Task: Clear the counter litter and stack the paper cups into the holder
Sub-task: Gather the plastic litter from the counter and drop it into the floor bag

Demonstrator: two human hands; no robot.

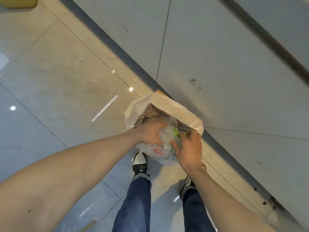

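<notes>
A crumpled clear plastic bag (164,144) with red and green print is held over the mouth of a white paper bag (177,108) that stands on the floor against the cabinet. My left hand (150,133) grips the plastic from the left. From the right, my right hand (189,148) presses on it with fingers spread around the bundle. Brownish crumpled litter (153,111) lies inside the paper bag. No paper cups or cup holder are in view.
Grey cabinet fronts (217,56) run diagonally along the right, with a dark kick strip at floor level. My feet in black-and-white shoes (140,162) stand on the glossy tiled floor (58,81) just behind the bag. A thin wooden stick (89,225) lies at the bottom left.
</notes>
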